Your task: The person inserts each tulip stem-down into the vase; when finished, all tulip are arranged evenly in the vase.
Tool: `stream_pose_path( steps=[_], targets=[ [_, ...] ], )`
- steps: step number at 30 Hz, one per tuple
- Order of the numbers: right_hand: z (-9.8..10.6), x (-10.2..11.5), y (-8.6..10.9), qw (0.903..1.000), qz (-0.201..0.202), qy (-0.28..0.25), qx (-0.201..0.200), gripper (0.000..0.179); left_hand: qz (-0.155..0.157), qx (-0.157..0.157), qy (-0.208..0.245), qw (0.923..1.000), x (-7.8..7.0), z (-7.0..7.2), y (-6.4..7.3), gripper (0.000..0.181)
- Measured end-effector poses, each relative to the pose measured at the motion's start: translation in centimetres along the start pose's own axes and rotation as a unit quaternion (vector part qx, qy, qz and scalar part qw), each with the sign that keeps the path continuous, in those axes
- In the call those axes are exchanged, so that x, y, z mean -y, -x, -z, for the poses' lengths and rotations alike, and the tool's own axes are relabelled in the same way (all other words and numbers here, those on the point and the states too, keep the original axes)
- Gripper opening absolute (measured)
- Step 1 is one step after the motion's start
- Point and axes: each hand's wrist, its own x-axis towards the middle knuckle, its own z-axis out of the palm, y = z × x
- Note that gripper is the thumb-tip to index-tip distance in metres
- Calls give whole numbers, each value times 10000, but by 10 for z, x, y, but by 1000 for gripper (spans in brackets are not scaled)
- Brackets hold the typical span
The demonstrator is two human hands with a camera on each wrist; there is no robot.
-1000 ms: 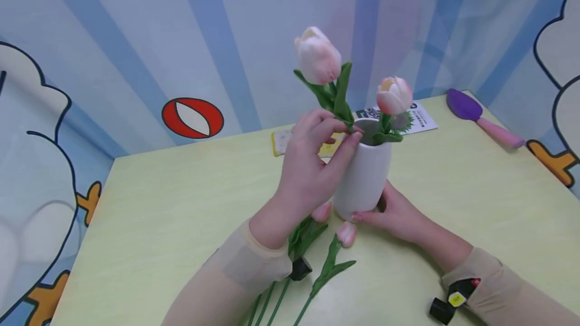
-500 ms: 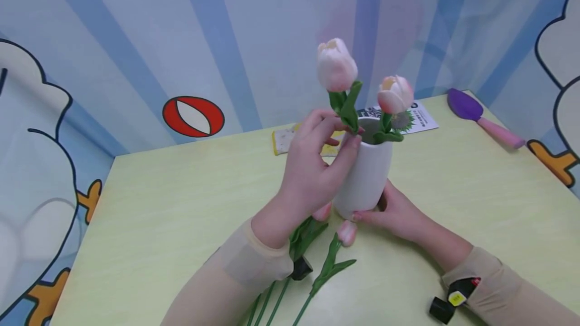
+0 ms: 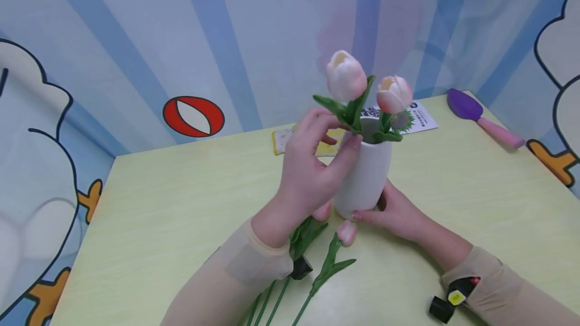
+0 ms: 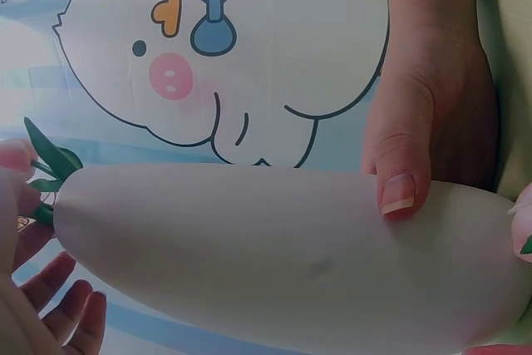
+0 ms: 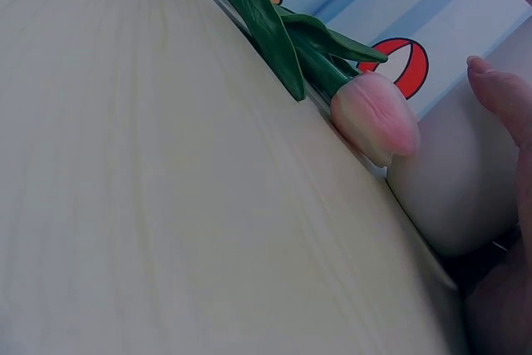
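Observation:
In the head view my left hand [image 3: 312, 160] pinches a pale pink tulip [image 3: 346, 77] just below its leaves, at the rim of a white vase [image 3: 364, 177]. The stem's lower part is hidden in the vase. Another tulip [image 3: 394, 95] stands in the vase on the right side. Low on the vase, my right hand [image 3: 401, 215] holds it near its base, and the vase leans slightly. The left wrist view shows the vase [image 4: 274, 247] lengthwise, with the right thumb [image 4: 403, 164] on its side. The right wrist view shows part of the right hand [image 5: 503, 97] against the vase [image 5: 457, 176].
Several tulips lie in front of the vase, one tulip [image 3: 347, 233] apart from the others, with a partly covered tulip [image 3: 321, 211] under my left wrist. A yellow-edged packet [image 3: 282, 142] and a printed card [image 3: 423, 117] lie behind. A purple spatula [image 3: 464, 104] is at the far right.
The held tulip has moved down and to the right, and it has turned so that its leaves spread to both sides. The right hand and the vase stay as they were.

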Motion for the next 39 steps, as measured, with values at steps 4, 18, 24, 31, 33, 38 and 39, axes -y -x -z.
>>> stream_pose_path(
  steps=[4, 18, 24, 31, 33, 38, 39],
  targets=[
    [0, -1, 0, 10000, -18, 7, -5, 86, -46, -113, -44, 9999, 0, 0, -1, 14],
    [0, -4, -1, 10000, -36, -15, 25, 85, 251, 28, -157, 9996, 0, -1, 1, 15],
    [0, -2, -1, 10000, -1, 0, 42, 87, 389, 73, -166, 9991, -1, -1, 1, 16],
    [3, -4, 2, 10000, -27, -50, -52, 86, 485, -300, 253, 9981, -2, -4, -2, 33],
    [3, -5, 2, 9999, -46, -84, -95, 87, 443, -455, 415, 9971, -3, -2, -3, 36],
    [1, -4, 0, 9998, -71, -157, -98, 89, 162, -776, 516, 9955, -8, 13, 0, 28],
    [0, -4, -1, 9998, -63, -170, -78, 89, 136, -811, 543, 9951, -8, 16, 1, 26]
  ],
)
